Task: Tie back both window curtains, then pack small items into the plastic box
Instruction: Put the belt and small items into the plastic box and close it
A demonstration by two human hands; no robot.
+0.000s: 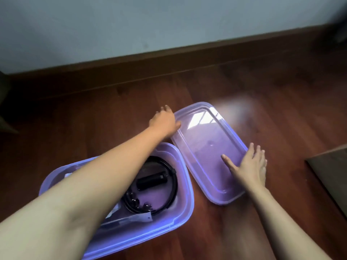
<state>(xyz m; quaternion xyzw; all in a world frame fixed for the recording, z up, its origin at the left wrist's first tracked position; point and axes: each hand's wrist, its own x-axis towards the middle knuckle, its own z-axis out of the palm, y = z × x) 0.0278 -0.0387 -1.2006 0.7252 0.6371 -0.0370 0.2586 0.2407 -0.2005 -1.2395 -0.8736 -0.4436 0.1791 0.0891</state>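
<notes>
An open purple plastic box (185, 186) stands on the wooden floor at lower left. Inside lie a black ring-shaped cable (173, 182), a black cylinder (152, 180) and a clear packet (131, 218); my left forearm hides part of the contents. The purple lid (204, 147) lies flat on the floor to the right of the box. My left hand (165, 121) reaches across the box and touches the lid's far left edge. My right hand (249, 166) rests on the lid's near right edge, thumb on top and fingers spread over the rim.
A pale wall with a dark wooden skirting board (187, 55) runs across the back. A brown cardboard-like object (332, 177) sits at the right edge. A dark object (5, 102) stands at the far left.
</notes>
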